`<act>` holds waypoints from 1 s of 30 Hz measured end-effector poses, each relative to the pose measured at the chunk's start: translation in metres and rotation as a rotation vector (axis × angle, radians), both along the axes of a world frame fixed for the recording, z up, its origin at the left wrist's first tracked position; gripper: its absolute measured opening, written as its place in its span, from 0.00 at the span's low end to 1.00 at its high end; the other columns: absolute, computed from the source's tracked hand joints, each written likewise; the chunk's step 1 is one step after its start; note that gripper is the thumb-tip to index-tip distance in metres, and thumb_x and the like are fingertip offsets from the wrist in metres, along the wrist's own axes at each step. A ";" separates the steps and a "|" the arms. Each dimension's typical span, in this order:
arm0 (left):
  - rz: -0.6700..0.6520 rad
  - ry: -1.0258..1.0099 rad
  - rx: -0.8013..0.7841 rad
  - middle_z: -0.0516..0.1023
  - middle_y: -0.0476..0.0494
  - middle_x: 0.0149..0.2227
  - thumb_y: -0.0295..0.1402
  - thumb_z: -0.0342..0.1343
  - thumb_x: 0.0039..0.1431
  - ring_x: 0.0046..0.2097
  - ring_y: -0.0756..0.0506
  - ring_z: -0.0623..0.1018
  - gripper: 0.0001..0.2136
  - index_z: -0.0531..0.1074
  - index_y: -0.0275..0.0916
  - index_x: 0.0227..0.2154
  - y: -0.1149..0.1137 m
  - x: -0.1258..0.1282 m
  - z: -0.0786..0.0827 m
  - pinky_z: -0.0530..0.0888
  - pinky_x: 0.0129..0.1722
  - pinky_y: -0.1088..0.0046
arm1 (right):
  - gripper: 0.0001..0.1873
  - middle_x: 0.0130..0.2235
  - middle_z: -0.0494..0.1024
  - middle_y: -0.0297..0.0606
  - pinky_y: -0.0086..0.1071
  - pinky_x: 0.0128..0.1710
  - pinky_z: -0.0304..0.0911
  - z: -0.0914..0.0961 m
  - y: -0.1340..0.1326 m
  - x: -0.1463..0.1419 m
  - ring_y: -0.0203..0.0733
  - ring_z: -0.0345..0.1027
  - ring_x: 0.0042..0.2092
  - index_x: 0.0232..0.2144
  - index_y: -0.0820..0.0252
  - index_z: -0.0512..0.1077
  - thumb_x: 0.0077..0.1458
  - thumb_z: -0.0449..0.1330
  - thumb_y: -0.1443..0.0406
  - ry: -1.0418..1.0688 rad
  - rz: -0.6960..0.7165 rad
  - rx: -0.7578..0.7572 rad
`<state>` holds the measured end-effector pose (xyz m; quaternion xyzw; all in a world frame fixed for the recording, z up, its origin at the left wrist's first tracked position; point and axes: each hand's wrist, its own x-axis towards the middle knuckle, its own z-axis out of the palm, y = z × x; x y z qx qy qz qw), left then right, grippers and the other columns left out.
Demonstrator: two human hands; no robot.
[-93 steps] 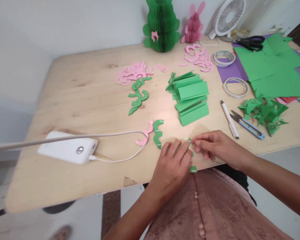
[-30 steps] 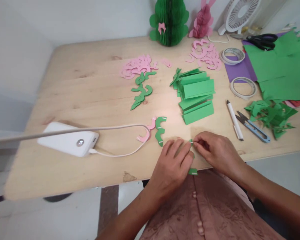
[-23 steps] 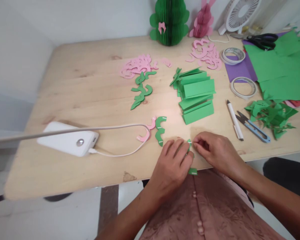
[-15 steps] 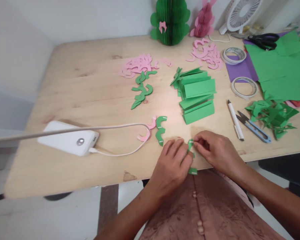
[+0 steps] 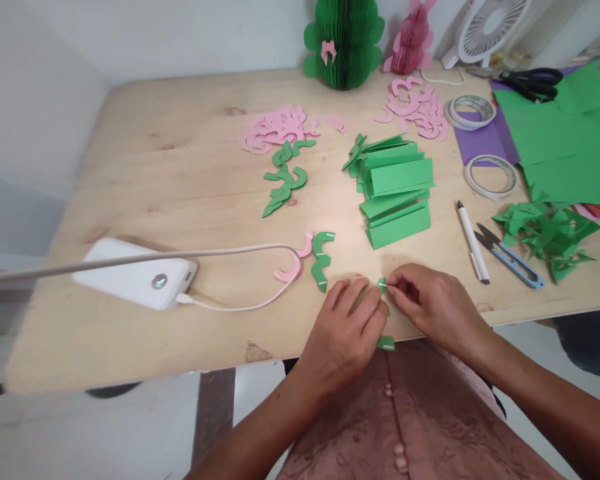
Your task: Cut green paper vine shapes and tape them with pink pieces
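My left hand point(image 5: 350, 320) lies over a wavy green paper cutout point(image 5: 386, 343) at the table's front edge, its fingers pressing the piece down and hiding most of it. My right hand point(image 5: 433, 300) is closed in a pinch at the cutout's upper end, where a short white tape strip point(image 5: 382, 285) meets the fingertips. Left of my hands lies another green wavy cutout point(image 5: 320, 263) bearing small white strips. A pink curved cutout point(image 5: 305, 247) sits beside it, partly under the cable loop.
A white power bank point(image 5: 135, 273) with a cable lies at left. Folded green paper point(image 5: 400, 177), pink cutouts point(image 5: 277, 127) and tape rolls point(image 5: 493, 177) lie farther back. A white pen point(image 5: 473, 240), blue thread snips point(image 5: 513, 260) and green scraps point(image 5: 545, 233) are at right.
Both hands stay nearly in place at the green cutout. The view has shifted slightly, and a little less of the cutout's upper end shows between my hands.
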<state>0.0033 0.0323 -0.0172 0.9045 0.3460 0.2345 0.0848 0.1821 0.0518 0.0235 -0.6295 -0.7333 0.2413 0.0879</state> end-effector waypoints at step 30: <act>-0.018 0.036 0.043 0.75 0.38 0.48 0.26 0.48 0.64 0.53 0.39 0.70 0.08 0.71 0.32 0.42 0.001 0.000 0.002 0.68 0.53 0.56 | 0.08 0.20 0.68 0.30 0.27 0.23 0.53 0.005 0.025 0.002 0.33 0.59 0.23 0.22 0.59 0.71 0.48 0.55 0.64 0.197 -0.033 -0.245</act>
